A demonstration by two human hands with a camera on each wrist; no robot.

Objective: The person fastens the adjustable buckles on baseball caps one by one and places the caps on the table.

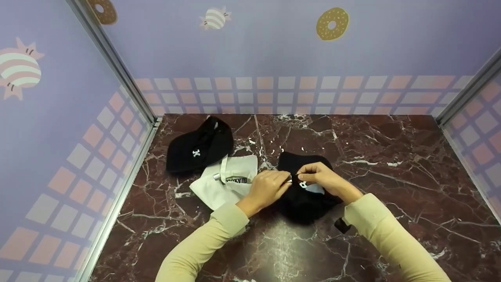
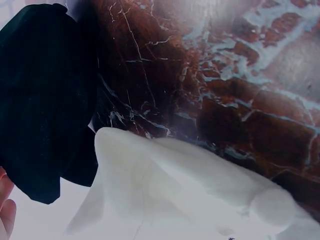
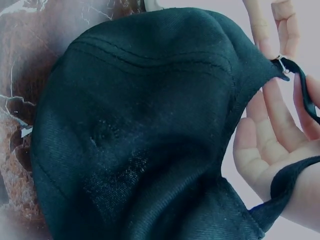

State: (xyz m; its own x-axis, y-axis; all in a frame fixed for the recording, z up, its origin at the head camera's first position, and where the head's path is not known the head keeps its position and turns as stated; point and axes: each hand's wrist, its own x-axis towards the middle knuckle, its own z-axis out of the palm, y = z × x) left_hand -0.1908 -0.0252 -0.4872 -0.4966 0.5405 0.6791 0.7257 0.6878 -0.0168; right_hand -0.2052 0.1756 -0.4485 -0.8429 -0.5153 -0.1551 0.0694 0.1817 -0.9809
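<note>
A black cap (image 1: 301, 207) with a small white motif lies under both hands. My left hand (image 1: 266, 188) pinches its back strap at the metal buckle (image 1: 289, 179), coming from the left. Opposite it, my right hand (image 1: 319, 178) pinches the strap with thumb and forefinger. Close up in the right wrist view, the black strap (image 3: 306, 95) runs from the small buckle (image 3: 282, 62) at the edge of the cap's back opening. Fingers (image 3: 272, 142) surround the strap there. In the left wrist view only a few fingertips (image 2: 6, 212) show beside the black cap (image 2: 45, 100).
Left of the hands lies a white cap (image 1: 211, 188) with dark lettering and a strap. Behind it a second black cap (image 1: 188, 147) with a white emblem touches it. All lie on a dark red marbled table (image 1: 391, 176) between patterned walls (image 1: 258, 47).
</note>
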